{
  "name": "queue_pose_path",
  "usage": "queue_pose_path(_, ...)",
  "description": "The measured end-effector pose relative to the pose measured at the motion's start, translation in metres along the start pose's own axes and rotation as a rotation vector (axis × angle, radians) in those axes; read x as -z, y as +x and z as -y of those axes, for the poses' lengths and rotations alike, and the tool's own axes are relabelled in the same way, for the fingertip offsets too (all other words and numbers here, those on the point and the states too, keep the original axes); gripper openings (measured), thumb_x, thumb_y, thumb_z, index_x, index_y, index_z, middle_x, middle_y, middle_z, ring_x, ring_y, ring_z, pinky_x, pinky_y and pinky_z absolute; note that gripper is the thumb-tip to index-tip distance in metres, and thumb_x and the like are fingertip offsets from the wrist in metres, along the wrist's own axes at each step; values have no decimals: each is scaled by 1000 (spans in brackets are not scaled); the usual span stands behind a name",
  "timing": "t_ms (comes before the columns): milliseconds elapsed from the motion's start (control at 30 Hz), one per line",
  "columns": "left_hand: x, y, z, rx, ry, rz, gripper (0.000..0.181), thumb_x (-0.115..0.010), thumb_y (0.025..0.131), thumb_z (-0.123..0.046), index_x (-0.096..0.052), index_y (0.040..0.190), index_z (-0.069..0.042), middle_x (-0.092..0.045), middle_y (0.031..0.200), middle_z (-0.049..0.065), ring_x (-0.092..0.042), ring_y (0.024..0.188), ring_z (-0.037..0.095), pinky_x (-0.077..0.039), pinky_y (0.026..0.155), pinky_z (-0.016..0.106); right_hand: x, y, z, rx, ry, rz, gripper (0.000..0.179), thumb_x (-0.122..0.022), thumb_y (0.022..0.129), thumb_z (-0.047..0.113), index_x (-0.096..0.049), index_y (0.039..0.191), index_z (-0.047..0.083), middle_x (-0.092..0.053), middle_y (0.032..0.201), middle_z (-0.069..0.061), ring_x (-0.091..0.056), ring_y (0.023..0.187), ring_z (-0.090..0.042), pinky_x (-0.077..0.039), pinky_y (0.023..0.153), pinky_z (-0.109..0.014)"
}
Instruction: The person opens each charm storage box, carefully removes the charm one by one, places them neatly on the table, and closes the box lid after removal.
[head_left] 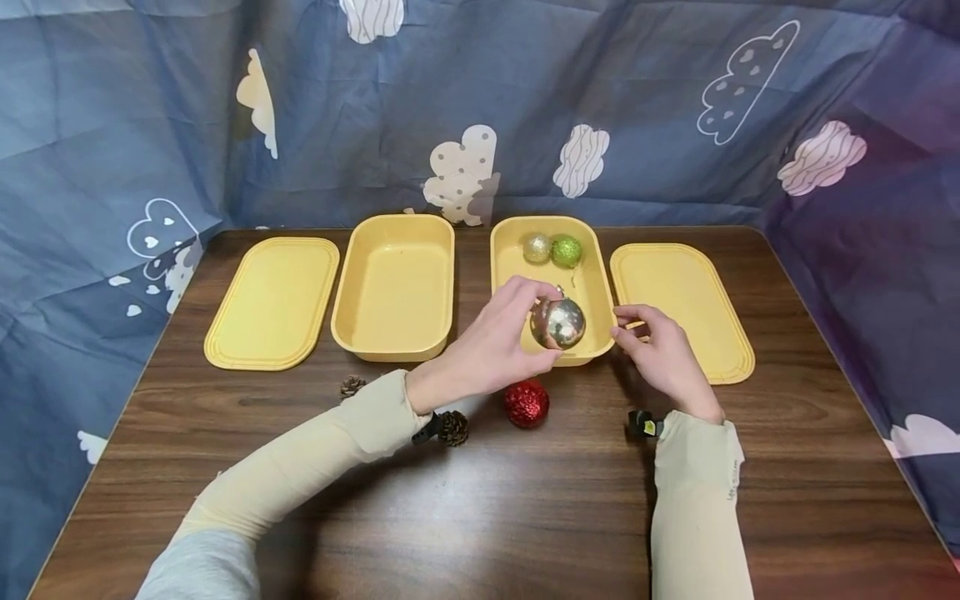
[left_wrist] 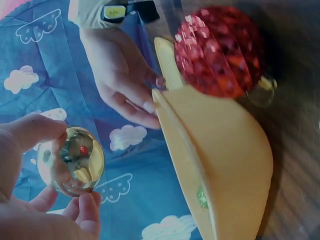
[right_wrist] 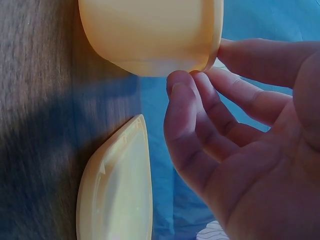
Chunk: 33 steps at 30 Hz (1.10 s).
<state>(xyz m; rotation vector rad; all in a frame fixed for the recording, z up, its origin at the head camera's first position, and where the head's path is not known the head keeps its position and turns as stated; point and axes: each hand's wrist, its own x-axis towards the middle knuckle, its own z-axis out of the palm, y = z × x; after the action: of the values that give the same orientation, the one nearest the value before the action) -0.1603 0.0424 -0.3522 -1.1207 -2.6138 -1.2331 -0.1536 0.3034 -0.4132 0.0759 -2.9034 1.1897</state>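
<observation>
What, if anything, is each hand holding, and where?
Left hand holds the shiny ball by opposite sides. Right hand touches the right tub's rim; whether it's pinching, I can't tell.

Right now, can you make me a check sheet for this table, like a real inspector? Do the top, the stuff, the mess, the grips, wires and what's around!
Surface: brown wooden table, with a glossy patch of light.
Job's things: shiny ball, held up; right box, with a pale ball and a green ball inside; left box; two lids, lying outside the boxes.
Clutter: red ball and two pine cones lie loose on the table.
Grips: left grip holds the shiny ball; right grip touches the right box's rim.
Cables: nothing seen.
Surroundings: blue curtain with clouds on it.
</observation>
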Motion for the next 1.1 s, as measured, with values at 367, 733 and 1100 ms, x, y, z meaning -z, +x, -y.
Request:
queue_pose_path(367, -22, -6, -5, -2, -33, 95, 61, -75, 79, -19, -45, 132, -8, -54, 124, 6, -51, 108, 11, -46, 93, 20, 1, 0, 2, 13, 5, 0, 40, -55, 97, 21, -54, 130, -1, -61, 117, -21, -58, 104, -33, -47, 88, -44)
queue_pose_path(733, -39, -13, -10, -32, 20, 190, 54, -73, 82, -24, -49, 128, -12, -50, 120, 4, -53, 106, 11, -46, 94, 19, 0, 1, -3, 38, 11, 15, 39, -56, 97, 18, -54, 130, -2, -60, 117, -20, -58, 103, -35, -47, 86, -47)
queue_pose_path(1100, -50, -15, -18, -61, 139, 285, 48, -71, 85, -26, -48, 124, -13, -48, 117, 2, -49, 98, 8, -45, 85, 15, 1, 2, -2, 35, -6, 25, 40, -55, 98, 22, -53, 131, 1, -63, 107, -14, -60, 94, -28, -45, 74, -26)
